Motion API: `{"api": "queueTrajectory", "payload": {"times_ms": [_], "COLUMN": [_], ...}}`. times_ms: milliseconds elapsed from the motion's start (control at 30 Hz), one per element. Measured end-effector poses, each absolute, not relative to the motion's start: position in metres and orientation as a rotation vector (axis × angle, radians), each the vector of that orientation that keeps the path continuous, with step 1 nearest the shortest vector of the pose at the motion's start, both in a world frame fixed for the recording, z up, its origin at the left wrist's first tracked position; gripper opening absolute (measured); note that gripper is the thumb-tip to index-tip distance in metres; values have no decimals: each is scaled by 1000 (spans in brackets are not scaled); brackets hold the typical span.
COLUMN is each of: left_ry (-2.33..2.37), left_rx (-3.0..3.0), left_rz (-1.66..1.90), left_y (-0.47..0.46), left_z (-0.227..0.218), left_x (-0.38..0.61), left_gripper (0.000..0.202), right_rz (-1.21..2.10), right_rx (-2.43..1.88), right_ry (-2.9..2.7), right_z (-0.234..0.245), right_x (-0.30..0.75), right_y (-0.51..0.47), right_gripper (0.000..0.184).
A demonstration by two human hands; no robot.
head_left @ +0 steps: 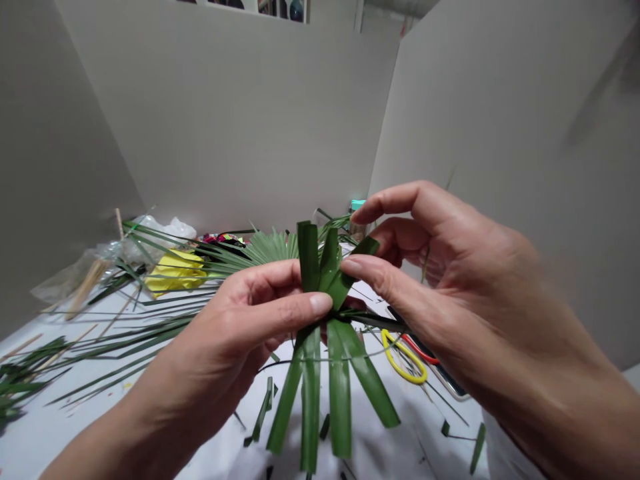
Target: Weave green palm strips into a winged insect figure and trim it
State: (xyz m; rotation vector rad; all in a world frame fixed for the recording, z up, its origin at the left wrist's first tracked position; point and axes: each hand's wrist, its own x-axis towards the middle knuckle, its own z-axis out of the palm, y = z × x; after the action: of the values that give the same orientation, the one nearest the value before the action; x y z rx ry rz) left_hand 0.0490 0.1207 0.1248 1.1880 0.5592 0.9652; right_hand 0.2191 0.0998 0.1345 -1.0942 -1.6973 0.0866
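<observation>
A bundle of green palm leaf strips is held up in front of me, the strip ends fanning downward and short ends sticking up. My left hand pinches the bundle at its middle between thumb and fingers. My right hand comes in from the right, thumb and forefinger closed on one upper strip tip. Both hands hover above a white table.
Long loose palm fronds lie across the table at left, with a fan-shaped leaf behind. A yellow object, clear plastic bag and wooden sticks sit at back left. Yellow-and-red-handled scissors lie right of centre. Grey partition walls enclose the table.
</observation>
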Motion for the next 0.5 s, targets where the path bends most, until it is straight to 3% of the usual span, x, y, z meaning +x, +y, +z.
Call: {"api": "queueTrajectory", "payload": {"times_ms": [133,300,500], "left_ry": [576,625,642], "left_rx": [1204,1211,1198], "left_rz": [1015,1071,1133], "left_y": [122,127,126], "left_z": [120,110,110], "left_x": [50,47,46], "left_gripper": [16,12,11], "right_rz": [123,212,111], "right_rx": [-1108,-1133,-1132], "right_ry": [-1705,-1738,-1760], "right_z": [136,139,136], "right_x": [219,222,228], "right_y": [94,88,79], "right_gripper": [23,51,57]}}
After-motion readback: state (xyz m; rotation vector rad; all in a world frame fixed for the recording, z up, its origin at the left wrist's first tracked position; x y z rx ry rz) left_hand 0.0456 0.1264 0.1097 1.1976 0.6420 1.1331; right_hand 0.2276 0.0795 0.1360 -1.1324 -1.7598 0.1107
